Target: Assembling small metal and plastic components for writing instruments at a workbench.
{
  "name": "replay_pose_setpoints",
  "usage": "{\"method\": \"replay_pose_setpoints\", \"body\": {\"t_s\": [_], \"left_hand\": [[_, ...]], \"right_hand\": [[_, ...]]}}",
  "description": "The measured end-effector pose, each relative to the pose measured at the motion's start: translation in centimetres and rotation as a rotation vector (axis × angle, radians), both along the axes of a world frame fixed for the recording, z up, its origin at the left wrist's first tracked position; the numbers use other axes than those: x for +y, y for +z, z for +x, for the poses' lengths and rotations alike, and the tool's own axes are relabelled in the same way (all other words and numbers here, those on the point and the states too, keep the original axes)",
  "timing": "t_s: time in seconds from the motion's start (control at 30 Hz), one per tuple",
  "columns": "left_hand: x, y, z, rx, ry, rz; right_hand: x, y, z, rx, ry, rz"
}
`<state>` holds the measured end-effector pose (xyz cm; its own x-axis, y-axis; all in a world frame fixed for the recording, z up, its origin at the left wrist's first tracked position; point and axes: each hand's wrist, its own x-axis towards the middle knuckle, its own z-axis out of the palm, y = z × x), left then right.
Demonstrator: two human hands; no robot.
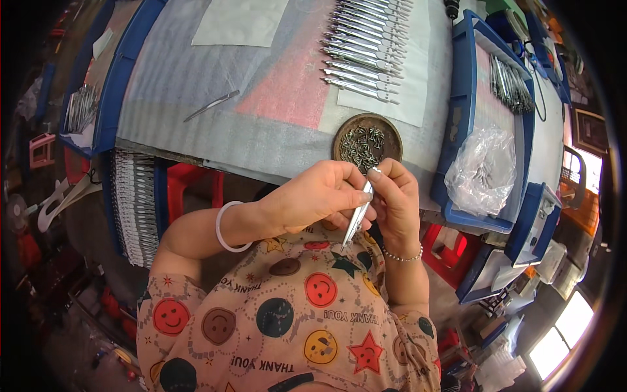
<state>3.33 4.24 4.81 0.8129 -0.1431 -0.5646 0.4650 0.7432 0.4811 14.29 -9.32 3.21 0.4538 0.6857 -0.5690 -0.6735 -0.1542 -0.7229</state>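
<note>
Workshop floor, cluttered, bending away at the rim; bright window (563, 336) low at right, red stools (450, 251) by the bench (196, 78).

Head view, the only one. Bench covered in pale sheeting. Row of steel tools (362, 55) laid side by side, partly on white paper (408, 108); one loose tool (212, 106) lies well apart, to the left. Blue tray (460, 117) at right carries a clear bag (482, 173) and a bundle of tools (511, 85).

Round bowl (338, 139) of small metal parts (359, 145) stands at the near edge, just beyond the hands.

Steel tool (356, 222) is between both hands, off the bench, tilted, narrow tip down toward the shirt (274, 317). Left hand (313, 196) is closed on its body, thumb on top. Right hand (398, 196) pinches narrowly at its upper end; whether a small part sits in that pinch, cannot tell.

Working judgement: keep the left grip firm so the body cannot roll, let the right fingertips do the fine work. Turn the tip clear of the shirt. Staying nearer the bowl would probably catch anything dropped.
</note>
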Motion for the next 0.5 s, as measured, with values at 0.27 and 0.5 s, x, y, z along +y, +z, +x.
{"method": "replay_pose_setpoints", "body": {"t_s": [0.27, 0.5], "left_hand": [[0.2, 1.1, 0.8, 0.003, -0.029, 0.032], [-1.8, 0.9, 0.3, -0.060, 0.117, -0.047]], "right_hand": [[-0.2, 0.5, 0.3, 0.011, -0.040, 0.028], [-1.0, 1.5, -0.8, 0.013, -0.148, 0.261]]}}
